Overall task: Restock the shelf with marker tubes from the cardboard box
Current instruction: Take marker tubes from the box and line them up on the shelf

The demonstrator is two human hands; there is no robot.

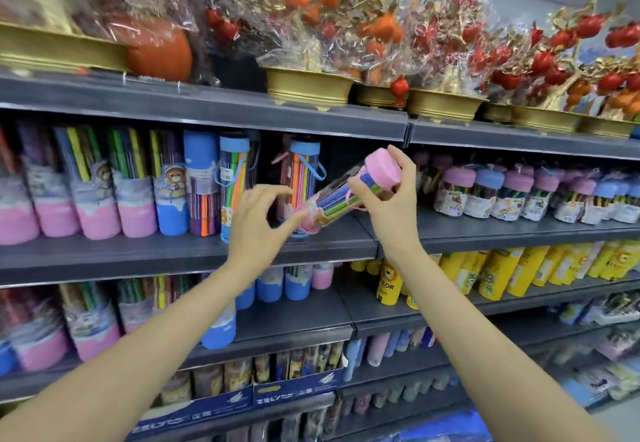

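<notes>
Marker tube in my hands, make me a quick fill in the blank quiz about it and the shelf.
1. The marker tube has a ____ cap.
2. The ____ hand grips the tube near its cap, while the left hand is at its base.
3. The tube is held ____, not upright.
4. On the top shelf stand wrapped fruit trees in ____ pots.

Missing words: pink; right; tilted; gold

The left hand (258,221) is covering the lower end of the tilted marker tube (341,195), and the right hand (389,201) is hiding part of its pink cap (381,168). Both forearms are running off the bottom edge. Labels on the shelved tubes (138,195) are blurring beyond reading.
</notes>
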